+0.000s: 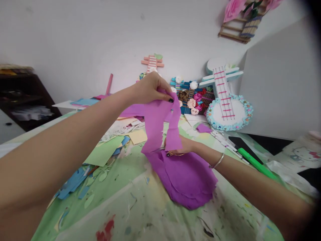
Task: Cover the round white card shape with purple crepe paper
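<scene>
My left hand (pixel 154 88) is raised over the table, pinching the top of a strip of purple crepe paper (pixel 155 124) between thumb and fingers. The paper hangs down, and a narrower strip splits off at its right side. Lower down, my right hand (pixel 184 146) is closed around scissors (pixel 175 154), which show as a thin golden handle loop and a bit of blade at the paper's cut edge. Most of the scissors is hidden by paper and fingers. Beneath the right hand lies a rounded, darker purple crepe-paper piece (pixel 190 180), joined to or touching the hanging paper's lower end.
Green paper (pixel 104 150) and blue scraps (pixel 75 180) lie at the left. A white and turquoise guitar-shaped craft (pixel 228 107) leans at the back right, near several paper flowers (pixel 192 102). A green marker-like stick (pixel 255 164) lies right of my right forearm.
</scene>
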